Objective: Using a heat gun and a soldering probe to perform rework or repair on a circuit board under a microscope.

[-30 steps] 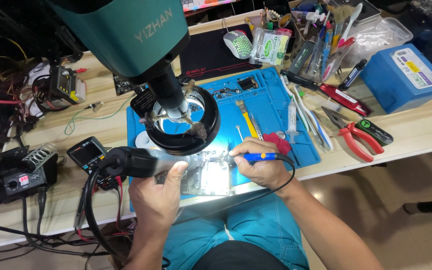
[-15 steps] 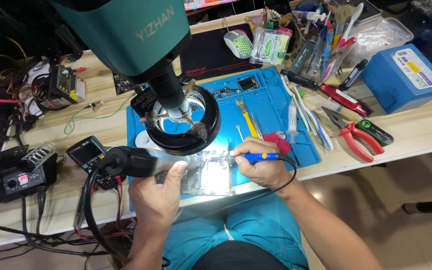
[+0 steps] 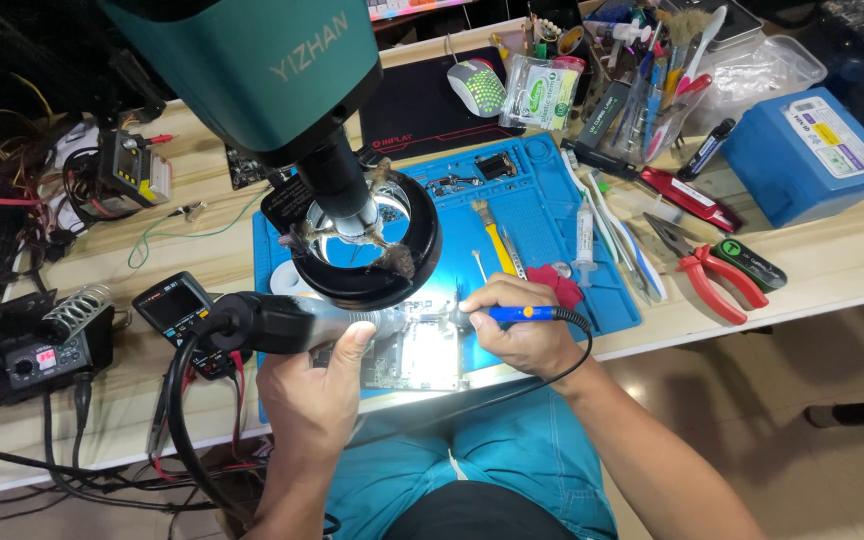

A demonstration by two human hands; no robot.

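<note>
left hand [image 3: 317, 385] wrapped round black hot-air wand [image 3: 272, 322], aimed at lit board [image 3: 417, 350] mid-frame | right hand [image 3: 522, 330] pinching blue-yellow iron [image 3: 512, 313] pen-style for control | both under microscope ring [image 3: 367, 245]

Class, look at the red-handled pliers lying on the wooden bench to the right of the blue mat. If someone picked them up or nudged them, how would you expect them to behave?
The red-handled pliers look like rigid metal, so probably stiff and fairly heavy for their size. They lie flat on the wooden bench, so a nudge would likely slide them rather than roll them. The handles are spread, so the jaws may swing loosely when lifted.
</note>
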